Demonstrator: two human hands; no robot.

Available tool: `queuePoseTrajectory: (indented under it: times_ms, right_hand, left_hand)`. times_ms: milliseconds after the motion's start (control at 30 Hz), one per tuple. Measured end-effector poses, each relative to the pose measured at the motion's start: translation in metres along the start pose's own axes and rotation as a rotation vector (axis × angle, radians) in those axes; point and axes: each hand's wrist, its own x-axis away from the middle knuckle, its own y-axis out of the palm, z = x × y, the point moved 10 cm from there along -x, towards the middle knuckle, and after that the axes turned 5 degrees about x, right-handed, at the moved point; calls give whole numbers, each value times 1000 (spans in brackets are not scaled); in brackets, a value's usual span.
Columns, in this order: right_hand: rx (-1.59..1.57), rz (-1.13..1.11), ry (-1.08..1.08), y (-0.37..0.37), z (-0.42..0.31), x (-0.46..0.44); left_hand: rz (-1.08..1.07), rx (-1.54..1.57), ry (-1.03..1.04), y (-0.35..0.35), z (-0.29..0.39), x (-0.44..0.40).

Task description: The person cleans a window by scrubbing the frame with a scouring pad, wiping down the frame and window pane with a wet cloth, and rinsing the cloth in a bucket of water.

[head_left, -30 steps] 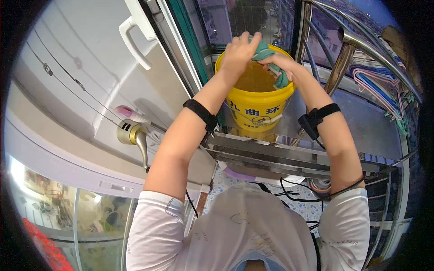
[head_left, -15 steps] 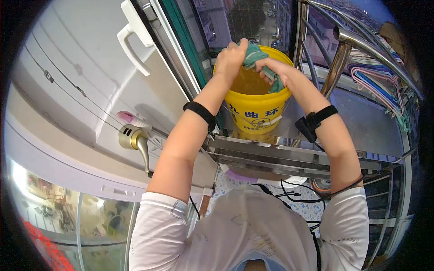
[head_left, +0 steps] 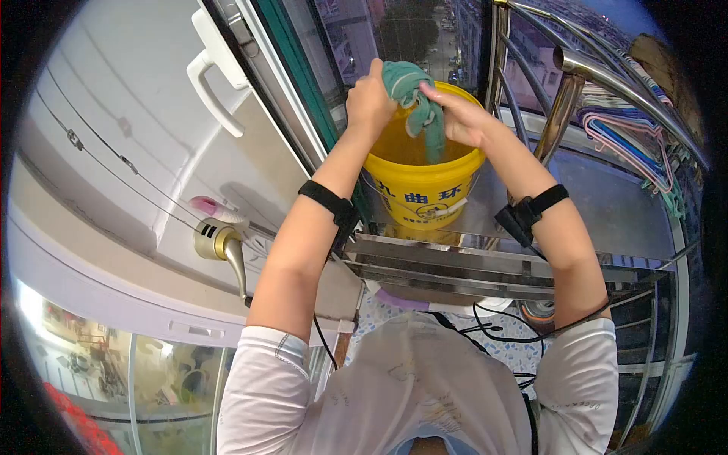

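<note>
A wet-looking green cloth (head_left: pixel 429 130), with a pale stripe, is bunched and twisted over a yellow bucket (head_left: pixel 421 182). My left hand (head_left: pixel 369 105) is closed around the cloth's upper left part, above the bucket's rim. On the other side, my right hand (head_left: pixel 466 120) has its thumb against the cloth, whose loose end hangs beside the palm; its other fingers are partly hidden. Brownish liquid shows inside the bucket, below the hanging end. Dark blue characters and a round emblem mark the bucket's front.
The bucket stands on a shiny metal ledge (head_left: pixel 485 244) by the window. Steel railings (head_left: pixel 561 114) rise at right, with several clothes hangers (head_left: pixel 629 140) behind them. A door handle (head_left: pixel 236 262) juts out at left. Black cables (head_left: pixel 493 332) lie below.
The cloth's twist has loosened, and its end now hangs lower over the bucket. My left hand moved slightly left and up; my right hand turned and its grip loosened.
</note>
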Motion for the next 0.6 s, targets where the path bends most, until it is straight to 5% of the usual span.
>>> queuePoseTrajectory:
  times_ms: [200,400,600]
  right_hand:
    - [-217,98,283,-12,21,9]
    - [-419,182,167,-1,-4,8]
    - [-317,341,171,-30,2,-18]
  left_hand:
    - [104,139,-4,-17,-4,-8]
    - [80,120,7,-16,2,0]
    - [54,-163,326,-2,44,28]
